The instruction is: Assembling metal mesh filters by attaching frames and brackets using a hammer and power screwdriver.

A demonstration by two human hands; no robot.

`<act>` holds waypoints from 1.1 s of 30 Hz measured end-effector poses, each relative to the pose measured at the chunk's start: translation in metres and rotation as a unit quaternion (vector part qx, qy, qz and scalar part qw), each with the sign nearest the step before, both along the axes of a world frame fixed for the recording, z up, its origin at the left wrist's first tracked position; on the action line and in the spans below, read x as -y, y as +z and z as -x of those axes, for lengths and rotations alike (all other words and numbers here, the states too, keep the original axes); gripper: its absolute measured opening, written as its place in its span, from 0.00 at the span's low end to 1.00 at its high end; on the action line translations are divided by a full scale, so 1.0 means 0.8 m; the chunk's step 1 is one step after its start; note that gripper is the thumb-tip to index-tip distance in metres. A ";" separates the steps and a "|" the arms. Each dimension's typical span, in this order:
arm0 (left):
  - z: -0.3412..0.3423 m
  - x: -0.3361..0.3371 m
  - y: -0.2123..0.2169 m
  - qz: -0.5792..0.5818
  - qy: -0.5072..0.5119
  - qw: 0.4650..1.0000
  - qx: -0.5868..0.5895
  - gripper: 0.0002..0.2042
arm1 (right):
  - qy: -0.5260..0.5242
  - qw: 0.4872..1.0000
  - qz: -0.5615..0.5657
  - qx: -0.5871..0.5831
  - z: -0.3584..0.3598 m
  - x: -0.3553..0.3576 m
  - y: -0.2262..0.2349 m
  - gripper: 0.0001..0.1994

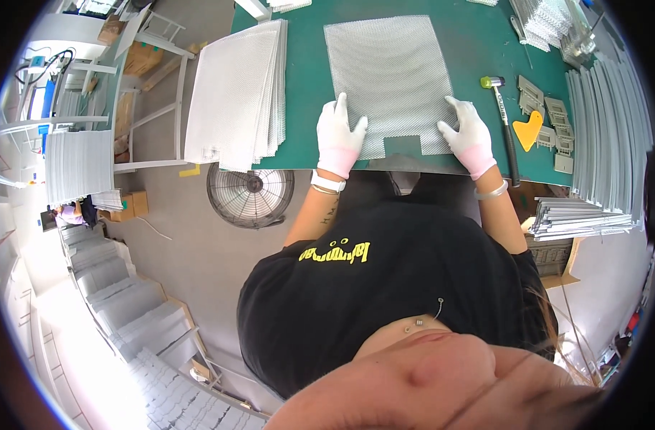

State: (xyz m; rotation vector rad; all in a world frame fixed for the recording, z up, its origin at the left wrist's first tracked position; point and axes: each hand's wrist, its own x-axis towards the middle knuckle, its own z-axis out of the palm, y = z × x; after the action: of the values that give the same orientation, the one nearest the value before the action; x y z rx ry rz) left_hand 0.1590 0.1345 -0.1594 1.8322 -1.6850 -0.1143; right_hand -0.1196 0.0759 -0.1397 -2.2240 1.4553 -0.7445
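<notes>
Mesh sheet (388, 79) lies flat on the green tabletop (306, 107), roughly centred, with its near edge right at the table's front lip. Both hands wear white gloves with pink cuffs: the left hand (339, 136) is pressed palm-down on the near-left corner, the right hand (468, 132) on the near-right corner, fingers spread, holding it down rather than gripping it.

What could go sideways, as I see it: expanded metal like this has raw, snaggy edges, so a glove could catch if a palm slides along the border. There's a rectangular notch (402, 145) cut in the near edge between the hands, and its corners look like the obvious hang-up spots. The sheet is thin and springy-looking, so uneven pressure could let one side lift or skew. It also sits close to the lip, so a pull toward the body might drag it off.

Texture-wise it's a fine diamond lattice, silvery grey and matte. A stack (234, 89) of similar sheets overhangs the tabletop's left edge. To the right lie a mallet (503, 118), a yellow scraper (528, 131) and some grey brackets (550, 115), probably plastic, hard to tell at this size. Long pale strips (607, 136) are fanned along the far right.
</notes>
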 end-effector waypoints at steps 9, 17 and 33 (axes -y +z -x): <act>0.001 0.006 0.015 -0.029 -0.001 1.000 -0.007 0.34 | -0.039 0.983 -0.105 -0.147 -0.013 0.006 0.039 0.26; -0.031 0.020 0.001 -0.093 -0.044 0.981 0.167 0.33 | -0.039 0.985 0.148 -0.078 0.041 0.207 0.121 0.22; -0.022 0.035 0.008 -0.145 -0.053 0.968 0.196 0.32 | -0.184 0.911 0.337 -0.149 0.076 0.506 0.195 0.17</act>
State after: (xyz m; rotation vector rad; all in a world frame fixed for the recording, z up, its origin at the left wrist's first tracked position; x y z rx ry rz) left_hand 0.1762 0.1064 -0.1527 2.0799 -2.1352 -0.0482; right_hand -0.1807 -0.3291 0.0164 -2.6797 2.0425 -1.2242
